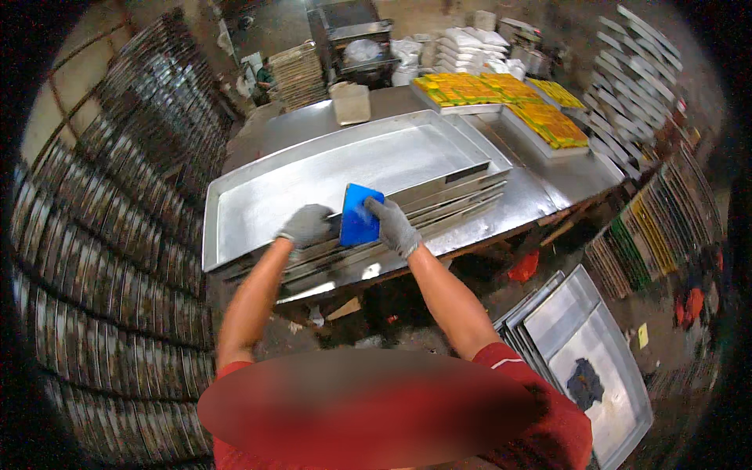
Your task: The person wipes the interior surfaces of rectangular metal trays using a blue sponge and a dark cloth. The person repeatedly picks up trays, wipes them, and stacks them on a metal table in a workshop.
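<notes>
My right hand [395, 227], in a grey knit glove, grips a flat blue plastic scraper [360, 213] and holds it upright over the near side of a shallow metal tray [337, 157]. My left hand [307, 225], gloved alike, is curled at the tray's near rim, left of the scraper. Part of its fingers is hidden, and a dark patch shows just beside them. The tray is long and silvery, with raised sides. It lies on top of several similar trays [470, 202], stacked on a metal-topped table [540, 207].
Yellow packets [548, 124] fill trays at the table's far right. A beige block-shaped container [350, 103] stands at the back. Racks of trays [117, 313] line the left. Metal trays [599, 352] lean at lower right, one holding a dark cloth [584, 384]. White sacks [470, 48] are piled behind.
</notes>
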Demonstrator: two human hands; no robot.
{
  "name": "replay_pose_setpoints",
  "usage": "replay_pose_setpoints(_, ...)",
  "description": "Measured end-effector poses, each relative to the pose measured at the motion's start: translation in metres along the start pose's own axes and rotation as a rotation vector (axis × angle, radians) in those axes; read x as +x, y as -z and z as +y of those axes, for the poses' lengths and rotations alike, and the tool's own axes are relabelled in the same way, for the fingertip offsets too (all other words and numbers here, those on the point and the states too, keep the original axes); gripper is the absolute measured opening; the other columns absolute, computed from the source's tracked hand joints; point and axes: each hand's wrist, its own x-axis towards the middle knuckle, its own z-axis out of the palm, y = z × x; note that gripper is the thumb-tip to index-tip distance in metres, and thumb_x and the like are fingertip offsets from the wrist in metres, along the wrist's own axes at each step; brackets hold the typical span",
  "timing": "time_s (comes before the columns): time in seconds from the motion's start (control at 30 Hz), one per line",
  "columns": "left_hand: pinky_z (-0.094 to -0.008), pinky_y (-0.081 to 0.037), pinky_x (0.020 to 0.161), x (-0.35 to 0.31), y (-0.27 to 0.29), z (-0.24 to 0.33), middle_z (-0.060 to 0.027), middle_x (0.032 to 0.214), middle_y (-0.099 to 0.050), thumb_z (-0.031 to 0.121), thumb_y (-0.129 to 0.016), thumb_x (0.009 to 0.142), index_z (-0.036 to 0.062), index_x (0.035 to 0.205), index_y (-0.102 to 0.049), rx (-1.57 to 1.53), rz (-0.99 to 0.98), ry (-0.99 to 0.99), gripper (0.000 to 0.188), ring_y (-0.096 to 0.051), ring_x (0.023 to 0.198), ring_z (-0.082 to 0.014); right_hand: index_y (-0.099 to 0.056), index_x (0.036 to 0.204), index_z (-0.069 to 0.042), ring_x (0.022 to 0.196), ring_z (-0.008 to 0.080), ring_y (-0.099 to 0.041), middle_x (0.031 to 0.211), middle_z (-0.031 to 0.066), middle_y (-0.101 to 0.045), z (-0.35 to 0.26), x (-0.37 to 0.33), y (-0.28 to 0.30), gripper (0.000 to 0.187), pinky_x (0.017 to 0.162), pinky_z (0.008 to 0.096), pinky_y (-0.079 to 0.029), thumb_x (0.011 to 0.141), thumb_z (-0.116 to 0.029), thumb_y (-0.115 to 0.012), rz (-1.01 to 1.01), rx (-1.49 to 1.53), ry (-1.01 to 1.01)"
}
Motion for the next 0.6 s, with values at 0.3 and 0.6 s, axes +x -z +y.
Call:
replay_pose_setpoints(0.3, -0.053, -0.056, 0.082, 0.191, -0.055, 0.185, -0.0215, 0.097, -0.075, 0.036, -0.062, 0.092, 0.0086, 0.093, -0.077, 0.145, 0.127, -0.245, 0.031, -0.073, 0.09, -0.0397, -0.064, 0.13, -0.002, 0.101, 0.0212, -0.068, 0.12, 0.0105, -0.07, 0.002, -0.214, 0.15, 0.038, 0.091, 0.0364, -0.056, 0.104, -0.03, -0.061, 0.689, -0.022, 0.126)
replay_pose_setpoints(0.6, -0.0511, -0.056, 0.082, 0.184, -0.036, 0.163, -0.0172, 0.096, -0.076, 0.048, -0.068, 0.091, 0.0103, 0.095, -0.078, 0.231, -0.049, -0.138, 0.039, -0.072, 0.093, -0.0397, -0.059, 0.132, -0.002, 0.106, 0.0245, -0.064, 0.121, 0.0085, -0.065, -0.015, -0.571, 0.283, 0.048, 0.094, 0.043, -0.054, 0.105, -0.042, -0.061, 1.413, -0.283, 0.093)
